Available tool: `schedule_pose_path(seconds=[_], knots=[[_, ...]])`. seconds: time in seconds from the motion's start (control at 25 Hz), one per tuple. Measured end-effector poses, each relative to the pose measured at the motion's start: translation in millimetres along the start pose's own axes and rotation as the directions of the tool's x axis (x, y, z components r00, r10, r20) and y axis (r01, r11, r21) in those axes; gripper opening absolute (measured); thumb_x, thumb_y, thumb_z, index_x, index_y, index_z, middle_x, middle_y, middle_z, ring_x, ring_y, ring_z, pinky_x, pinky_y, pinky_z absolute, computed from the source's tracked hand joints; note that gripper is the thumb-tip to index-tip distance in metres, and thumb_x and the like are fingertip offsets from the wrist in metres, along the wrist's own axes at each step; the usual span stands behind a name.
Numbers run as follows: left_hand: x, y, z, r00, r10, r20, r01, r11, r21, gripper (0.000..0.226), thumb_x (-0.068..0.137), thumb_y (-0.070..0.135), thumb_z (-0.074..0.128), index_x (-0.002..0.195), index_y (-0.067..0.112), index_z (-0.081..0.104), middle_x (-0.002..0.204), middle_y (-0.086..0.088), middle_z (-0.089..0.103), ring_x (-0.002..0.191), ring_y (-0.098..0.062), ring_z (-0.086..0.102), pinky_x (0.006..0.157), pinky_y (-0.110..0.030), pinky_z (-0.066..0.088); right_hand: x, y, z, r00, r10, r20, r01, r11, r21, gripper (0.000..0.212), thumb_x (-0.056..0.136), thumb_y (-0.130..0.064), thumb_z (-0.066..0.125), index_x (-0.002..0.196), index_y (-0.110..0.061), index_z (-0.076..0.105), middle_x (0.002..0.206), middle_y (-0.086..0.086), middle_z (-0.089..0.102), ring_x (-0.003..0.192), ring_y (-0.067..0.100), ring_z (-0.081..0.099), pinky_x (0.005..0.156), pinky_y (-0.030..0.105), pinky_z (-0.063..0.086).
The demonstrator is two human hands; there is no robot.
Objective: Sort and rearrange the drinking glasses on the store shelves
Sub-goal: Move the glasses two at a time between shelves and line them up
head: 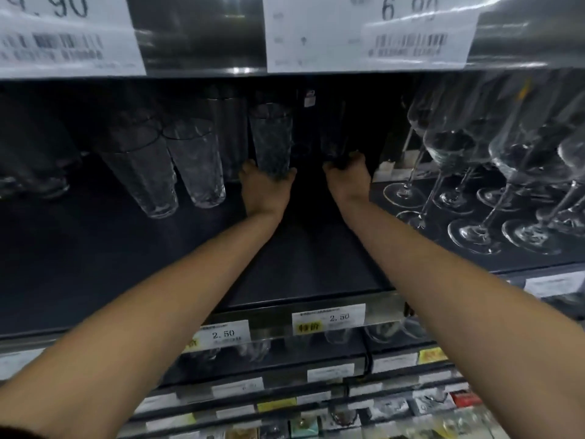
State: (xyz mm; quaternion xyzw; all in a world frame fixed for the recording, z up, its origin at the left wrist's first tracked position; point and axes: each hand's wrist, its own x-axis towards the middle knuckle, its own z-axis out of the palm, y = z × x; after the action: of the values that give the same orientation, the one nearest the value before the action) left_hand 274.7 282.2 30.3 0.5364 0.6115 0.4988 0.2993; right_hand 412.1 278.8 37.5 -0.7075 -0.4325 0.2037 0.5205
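Observation:
Both my arms reach deep into a dark store shelf. My left hand grips the base of a tall textured clear tumbler standing upright at the back. My right hand curls round the base of a second tall glass, which is dark and hard to make out. Two more tall tumblers stand to the left of my left hand, apart from it.
Several stemmed wine glasses crowd the right side of the shelf. More glasses stand dimly at the far left. Price labels line the shelf's front edge, with lower shelves of goods below. The upper shelf edge hangs close overhead.

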Motion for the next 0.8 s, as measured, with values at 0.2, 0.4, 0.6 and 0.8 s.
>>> schedule_pose_path(seconds=[0.2,0.4,0.6,0.8], knots=[[22,-5,15,0.999,-0.001,-0.050,0.001,1.000,-0.014,0.071,0.081,0.039,0.079,0.131,0.001,0.046,0.132,-0.015,0.056,0.117,-0.027,0.059,0.098,-0.034,0.051,36,1,27,0.995,-0.063,-0.076,0.055,0.994,-0.098,0.053,0.091,-0.021,0.064,0.134,0.003,0.044,0.134,0.020,0.056,0.124,0.034,0.055,0.097,0.033,0.044],[31,-7,22,0.997,0.023,-0.072,-0.024,1.000,-0.014,0.073,0.083,0.035,0.079,0.135,0.000,0.041,0.137,-0.015,0.055,0.121,-0.025,0.056,0.089,-0.016,0.038,65,-2,44,0.992,-0.018,-0.124,-0.003,0.986,-0.166,0.061,0.093,-0.029,0.063,0.139,0.002,0.037,0.135,0.020,0.056,0.123,0.035,0.055,0.093,0.036,0.047],[32,-8,23,0.995,0.038,-0.094,-0.039,0.999,-0.011,0.060,0.084,0.031,0.077,0.125,0.001,0.045,0.126,-0.016,0.061,0.112,-0.027,0.062,0.086,-0.021,0.046,77,-4,58,0.979,-0.001,-0.206,-0.037,0.983,-0.180,0.064,0.092,-0.038,0.066,0.136,0.000,0.041,0.135,0.020,0.057,0.125,0.034,0.055,0.095,0.037,0.047],[30,-7,21,0.994,0.061,-0.094,-0.062,0.998,-0.001,0.055,0.085,0.032,0.075,0.122,0.003,0.046,0.122,-0.015,0.063,0.108,-0.028,0.064,0.089,-0.029,0.052,80,-5,62,0.969,-0.010,-0.246,-0.045,0.975,-0.219,0.065,0.093,-0.039,0.067,0.138,0.000,0.040,0.140,0.018,0.052,0.127,0.033,0.053,0.098,0.038,0.044]])
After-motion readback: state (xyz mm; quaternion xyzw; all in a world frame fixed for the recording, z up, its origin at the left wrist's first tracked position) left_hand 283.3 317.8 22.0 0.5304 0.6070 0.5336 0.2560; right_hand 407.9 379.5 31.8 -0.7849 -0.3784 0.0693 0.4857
